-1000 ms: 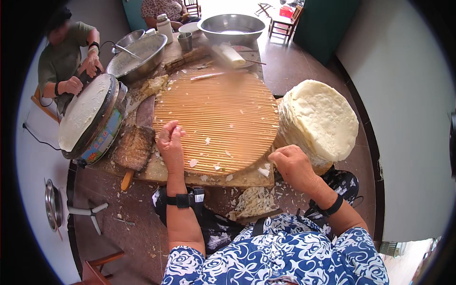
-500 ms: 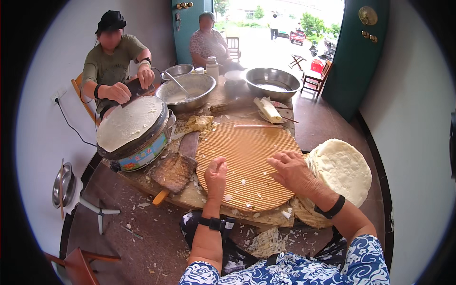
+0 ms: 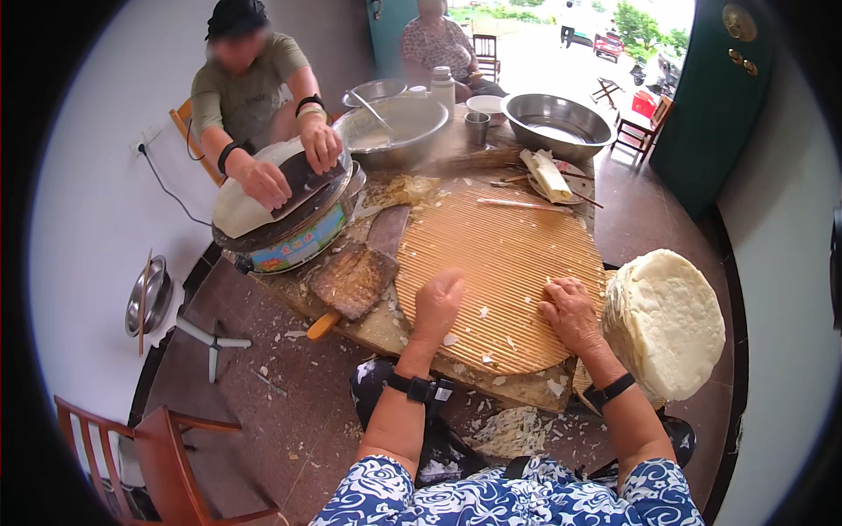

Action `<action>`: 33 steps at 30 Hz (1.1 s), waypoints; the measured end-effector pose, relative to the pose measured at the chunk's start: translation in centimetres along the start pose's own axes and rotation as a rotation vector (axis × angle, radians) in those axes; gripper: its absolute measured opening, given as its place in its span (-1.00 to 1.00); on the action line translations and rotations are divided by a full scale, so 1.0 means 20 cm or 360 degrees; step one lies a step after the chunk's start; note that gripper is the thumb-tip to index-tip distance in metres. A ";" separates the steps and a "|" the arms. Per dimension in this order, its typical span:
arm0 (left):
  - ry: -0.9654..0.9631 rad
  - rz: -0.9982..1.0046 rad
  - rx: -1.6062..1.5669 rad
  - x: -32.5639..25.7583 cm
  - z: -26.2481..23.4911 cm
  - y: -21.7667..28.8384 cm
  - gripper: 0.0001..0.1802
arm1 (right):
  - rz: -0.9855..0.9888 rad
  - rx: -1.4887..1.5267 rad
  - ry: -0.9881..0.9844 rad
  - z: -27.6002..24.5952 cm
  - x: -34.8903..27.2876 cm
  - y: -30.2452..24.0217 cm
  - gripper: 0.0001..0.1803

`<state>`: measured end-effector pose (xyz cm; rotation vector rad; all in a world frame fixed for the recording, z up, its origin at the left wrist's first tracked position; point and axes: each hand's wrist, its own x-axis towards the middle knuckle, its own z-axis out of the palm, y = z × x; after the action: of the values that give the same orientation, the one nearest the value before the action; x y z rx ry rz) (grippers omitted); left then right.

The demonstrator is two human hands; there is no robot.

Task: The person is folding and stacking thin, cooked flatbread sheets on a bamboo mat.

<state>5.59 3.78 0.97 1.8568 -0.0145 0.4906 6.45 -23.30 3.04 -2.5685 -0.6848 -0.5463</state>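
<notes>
A round ridged wooden board (image 3: 517, 254) lies in front of me, with white flakes scattered over it. My left hand (image 3: 438, 305) is above the board's near left part, fingers curled into a loose fist, slightly blurred, with nothing visible in it. At the board's right side, my right hand (image 3: 572, 309) rests with bent fingers and the thumb apart, holding nothing. Just right of it stands a tall stack of thin round flatbreads (image 3: 671, 324). Left of the board lies a brown, scorched-looking paddle (image 3: 353, 282) with an orange handle.
Across to the left, a co-worker (image 3: 254, 101) presses a dark scraper (image 3: 309, 181) on pale batter on a round griddle (image 3: 298, 237). Behind are a batter bowl (image 3: 395, 145), a steel basin (image 3: 561, 123) and a plate with a rolled flatbread (image 3: 545, 175). Another person (image 3: 438, 48) sits near the doorway.
The view has shifted, so the scene sits farther right. My right hand has come down nearer the board's right edge; my left fingers have curled in. The co-worker's scraper has moved onto the griddle.
</notes>
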 end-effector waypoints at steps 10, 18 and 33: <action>0.0016 -0.0043 0.0049 0.01 0.01 0.03 -0.80 | 0.0032 0.0032 0.0043 0.03 0.00 0.01 -0.66; 0.0036 0.0056 0.0104 -0.01 0.02 0.07 -0.83 | 0.0001 0.0103 0.0117 0.01 -0.02 0.03 -0.71; 0.0042 0.0032 0.0253 0.00 0.03 0.09 -0.83 | -0.0040 0.0140 0.0220 0.03 -0.01 0.04 -0.81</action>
<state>5.42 2.57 2.43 2.0068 0.0246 0.5432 6.79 -23.79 2.24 -2.4178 -0.6786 -0.6792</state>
